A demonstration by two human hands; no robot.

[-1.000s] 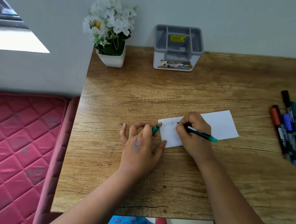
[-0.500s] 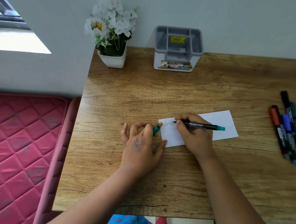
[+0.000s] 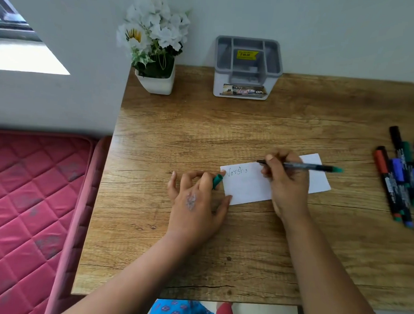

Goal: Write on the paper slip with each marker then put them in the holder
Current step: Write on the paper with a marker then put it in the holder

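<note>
A white paper slip [image 3: 245, 186] lies on the wooden table [image 3: 227, 124], with a handwritten word at its left end. My right hand [image 3: 284, 181] pinches a green marker [image 3: 317, 167] lying level just above the slip, tip pointing left, green end to the right. My left hand [image 3: 196, 200] rests at the slip's left edge, thumb on the paper's corner, and holds the green cap [image 3: 217, 179] between its fingers. The grey holder [image 3: 247, 69] stands at the back edge by the wall.
Several capped markers [image 3: 403, 178] in red, blue, green and black lie at the table's right edge. A white pot of white flowers [image 3: 156, 56] stands at the back left corner. A red quilted mattress [image 3: 26, 206] lies left of the table.
My right hand has lifted the marker tip off the slip and swung the marker level, moving right. More of the written word now shows. My left hand has stayed put.
</note>
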